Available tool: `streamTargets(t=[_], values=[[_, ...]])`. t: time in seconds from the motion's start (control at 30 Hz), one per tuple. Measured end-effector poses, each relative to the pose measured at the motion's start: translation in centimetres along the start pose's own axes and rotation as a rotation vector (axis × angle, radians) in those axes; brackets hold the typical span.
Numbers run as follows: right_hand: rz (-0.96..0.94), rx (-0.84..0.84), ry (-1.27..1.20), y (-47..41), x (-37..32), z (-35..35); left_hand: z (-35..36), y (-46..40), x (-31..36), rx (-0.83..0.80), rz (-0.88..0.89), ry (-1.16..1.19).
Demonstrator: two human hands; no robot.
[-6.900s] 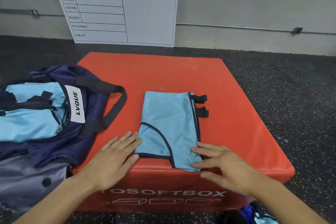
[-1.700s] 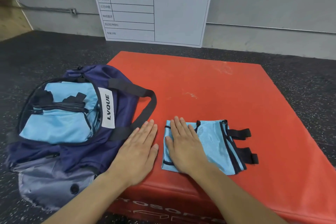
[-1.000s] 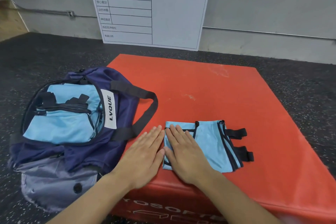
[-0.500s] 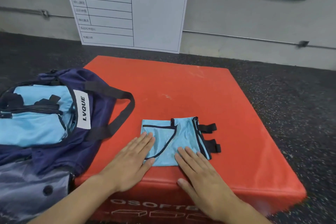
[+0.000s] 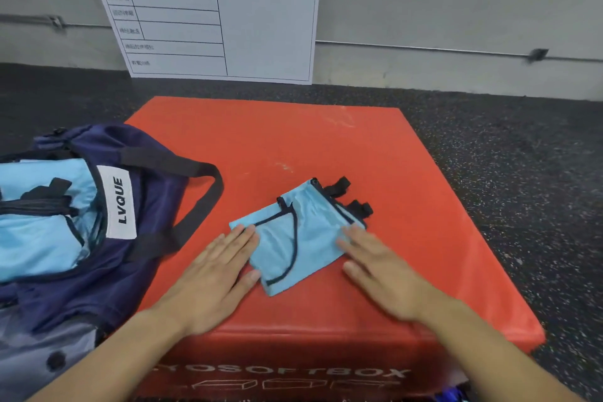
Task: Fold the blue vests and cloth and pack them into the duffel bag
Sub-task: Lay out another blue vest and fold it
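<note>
Far left, on the dark speckled floor: navy duffel bag (image 5: 153, 206), unzipped, white "LVQUE" label facing up, light blue fabric (image 5: 39, 232) already lying inside, one black strap draped onto the red soft box (image 5: 326, 147) serving as worktop.

Just right of the bag: left hand (image 5: 215, 274), flat and open, palm down on the box, fingertips resting on the left edge of the folded vest, gripping nothing.

Centre: folded blue vest (image 5: 300, 238), a small tilted packet with dark piping, lying on the near half of the worktop, two black tabs (image 5: 349, 196) poking from its far right corner.

Right of it: right hand (image 5: 378, 268), likewise flat and open, fingers touching the packet's right edge, holding nothing.

Probable step: squaring the fold before lifting it toward the bag. Best done by pressing inward evenly from both sides, sliding fingers beneath, keeping thumbs on top so slippery layers stay stacked, tucking loose tabs under, then carrying low and laying flat atop the fabric inside. Likely risk: fold springing open on lift.

Behind: white chart board (image 5: 212, 10) leaning on a grey wall.
</note>
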State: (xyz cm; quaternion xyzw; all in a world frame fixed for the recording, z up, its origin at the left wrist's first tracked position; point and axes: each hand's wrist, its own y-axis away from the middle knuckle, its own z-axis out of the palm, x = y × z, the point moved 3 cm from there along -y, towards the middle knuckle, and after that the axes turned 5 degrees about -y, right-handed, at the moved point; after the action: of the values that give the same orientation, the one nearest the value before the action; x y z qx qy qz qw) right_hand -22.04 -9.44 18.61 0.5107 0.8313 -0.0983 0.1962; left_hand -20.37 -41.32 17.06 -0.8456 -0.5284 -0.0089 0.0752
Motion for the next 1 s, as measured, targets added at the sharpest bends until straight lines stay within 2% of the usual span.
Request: streamTargets(t=[0.07,0.13,0.23,0.33,0.43,0.57,0.73,1.0], values=[[0.057,0.119,0.04,-0.8,2.5,-1.5,-0.3,-0.4,0.0,-0.002,-0.018,0.001],[-0.028,0.124,0.006,-0.8,1.7,-1.8,-0.4,-0.8,0.0,-0.021,-0.029,0.004],[-0.189,-0.025,-0.02,0.0,-2.6,-0.5,-0.4,-1.0,-0.4,-0.045,-0.04,0.014],[-0.24,-0.145,0.031,1.0,-5.6,0.8,-0.5,-1.2,-0.7,-0.035,-0.012,0.009],[-0.255,-0.192,0.051,1.3,-6.5,2.3,-1.4,-1.3,0.6,0.019,0.131,-0.012],[-0.288,-0.208,0.036,1.4,-6.6,2.3,-0.9,-0.7,2.4,-0.065,0.204,0.025],[-0.351,-0.104,-0.065,2.1,-6.1,0.6,-0.8,-0.4,2.3,-0.103,0.179,0.033],[-0.275,-0.072,0.067,1.6,-5.7,2.5,-1.2,-0.2,2.3,-0.113,0.165,0.033]])
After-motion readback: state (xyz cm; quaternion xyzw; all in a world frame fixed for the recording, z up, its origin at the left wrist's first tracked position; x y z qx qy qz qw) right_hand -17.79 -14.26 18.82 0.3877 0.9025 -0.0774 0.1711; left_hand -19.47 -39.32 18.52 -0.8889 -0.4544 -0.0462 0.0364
